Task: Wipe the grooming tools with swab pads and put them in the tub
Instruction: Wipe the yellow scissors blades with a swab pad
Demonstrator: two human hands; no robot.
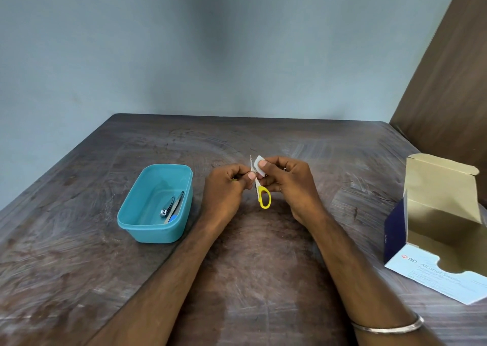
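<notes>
Small scissors with yellow handles (264, 199) are held up over the middle of the table. My left hand (226, 190) grips them near one handle, most of which is hidden in the fist. My right hand (286, 180) pinches a white swab pad (259, 167) against the blades with thumb and fingers. The teal tub (147, 229) sits on the table to the left of my hands. Inside it lie a nail clipper (166, 208) and a pair of tweezers (178, 203), with a small blue-tipped tool beside them.
An open box of alcohol swabs (432, 242) stands at the right edge of the table, its flap raised. The dark wooden table (250, 279) meets a blue-grey wall at the back. A brown panel rises at the far right.
</notes>
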